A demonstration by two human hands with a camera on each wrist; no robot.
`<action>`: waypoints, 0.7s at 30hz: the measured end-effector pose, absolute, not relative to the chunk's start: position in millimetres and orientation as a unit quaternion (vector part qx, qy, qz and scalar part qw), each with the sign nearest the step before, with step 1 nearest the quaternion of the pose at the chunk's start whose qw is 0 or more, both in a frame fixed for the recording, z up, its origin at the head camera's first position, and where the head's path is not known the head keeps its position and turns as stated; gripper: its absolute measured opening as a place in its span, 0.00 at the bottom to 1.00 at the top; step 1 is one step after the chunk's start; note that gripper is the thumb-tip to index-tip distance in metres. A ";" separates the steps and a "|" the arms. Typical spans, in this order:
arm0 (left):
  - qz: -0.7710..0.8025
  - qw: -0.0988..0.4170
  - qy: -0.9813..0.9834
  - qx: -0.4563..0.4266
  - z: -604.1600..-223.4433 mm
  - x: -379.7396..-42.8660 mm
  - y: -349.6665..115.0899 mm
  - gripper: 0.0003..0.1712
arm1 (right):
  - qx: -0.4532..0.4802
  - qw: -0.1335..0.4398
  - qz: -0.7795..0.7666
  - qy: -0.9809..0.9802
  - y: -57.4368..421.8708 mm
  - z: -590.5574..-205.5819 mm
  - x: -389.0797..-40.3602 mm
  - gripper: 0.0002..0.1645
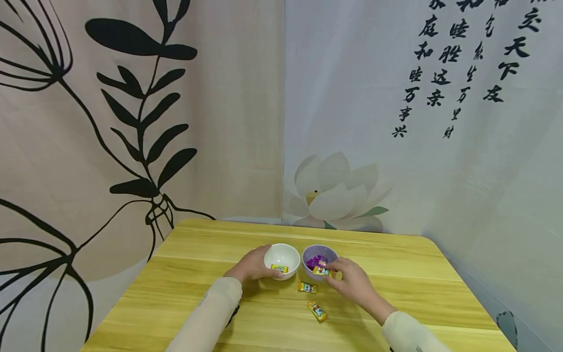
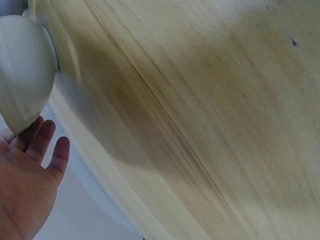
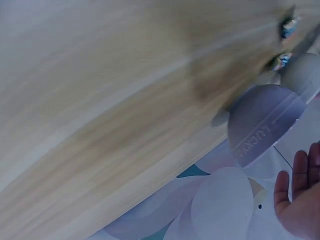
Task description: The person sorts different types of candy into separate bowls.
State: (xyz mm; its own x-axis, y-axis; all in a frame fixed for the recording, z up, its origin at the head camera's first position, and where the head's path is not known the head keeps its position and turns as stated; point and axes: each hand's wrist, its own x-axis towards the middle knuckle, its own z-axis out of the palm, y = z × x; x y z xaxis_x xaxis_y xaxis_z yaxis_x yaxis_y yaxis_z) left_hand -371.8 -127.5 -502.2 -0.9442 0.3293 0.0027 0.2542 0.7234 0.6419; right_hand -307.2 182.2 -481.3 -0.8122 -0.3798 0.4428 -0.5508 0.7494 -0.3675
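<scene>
My left hand [image 1: 252, 265] grips the rim of a white bowl [image 1: 282, 250] from its left side, thumb at the near edge; the left wrist view has fingertips at the bowl's rim. A yellow-wrapped candy [image 1: 279, 268] lies inside that bowl. Just right of it stands a light purple bowl [image 1: 308, 275] holding purple-wrapped candies [image 1: 314, 262]. Over the purple bowl's near right rim, my right hand [image 1: 354, 282] pinches another yellow-wrapped candy [image 1: 321, 271] between thumb and fingers. In the right wrist view, the purple bowl [image 3: 265, 122] shows raised lettering, and what the fingertips hold is out of frame.
Two more yellow-wrapped candies lie on the wooden table [image 1: 184, 274]: one candy [image 1: 307, 287] just in front of the bowls, the other candy [image 1: 317, 311] nearer to me. Behind the table's far edge hangs a printed curtain [image 1: 242, 122] with plants, a lotus and writing.
</scene>
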 end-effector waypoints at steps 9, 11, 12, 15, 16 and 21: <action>0.348 0.055 0.924 0.149 -502.4 -368.2 -128.3 0.64 | 0.187 0.192 0.278 -0.922 144.1 -468.0 -323.1 0.14; 0.347 0.055 0.925 0.147 -503.3 -368.3 -129.1 0.64 | 0.181 0.200 0.278 -0.922 135.1 -468.5 -326.4 0.14; 0.347 0.055 0.924 0.148 -503.9 -368.6 -129.6 0.64 | 0.181 0.205 0.275 -0.922 130.8 -469.0 -327.8 0.15; 0.352 0.054 0.922 0.154 -504.2 -369.4 -130.5 0.62 | 0.180 0.219 0.259 -0.923 119.3 -472.2 -332.5 0.15; 0.354 0.054 0.920 0.159 -504.2 -369.7 -130.6 0.61 | 0.179 0.221 0.254 -0.925 116.0 -473.1 -333.9 0.15; 0.361 0.060 0.915 0.168 -503.2 -369.8 -129.8 0.61 | 0.172 0.217 0.236 -0.931 101.4 -474.3 -339.2 0.15</action>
